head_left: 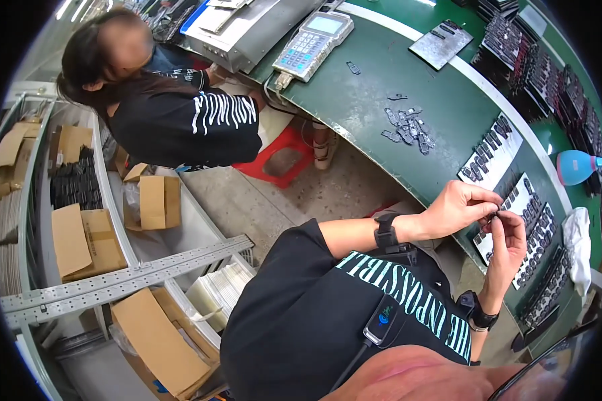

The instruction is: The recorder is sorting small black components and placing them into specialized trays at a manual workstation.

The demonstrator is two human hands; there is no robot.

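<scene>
My left hand [456, 208] and my right hand [508, 246] meet above the green worktable, fingertips pinched together. Between them is a small dark piece [495, 213], mostly hidden by the fingers and too small to name. Under and beside the hands lie pale plates bearing rows of small black parts; one plate [501, 168] is just beyond my left hand, another [530, 257] to the right of my right hand. A loose heap of similar black parts [408, 123] rests farther left on the table, with a single black part [353, 67] apart from it.
A blue squeeze bulb [575, 167] and white cloth [576, 244] lie at the right. Racks of dark parts [542, 80] stand farther back. A keypad controller [314, 45] sits near a metal box [247, 33]. Left are a co-worker [174, 120], red stool [277, 160] and shelving with cardboard boxes [90, 240].
</scene>
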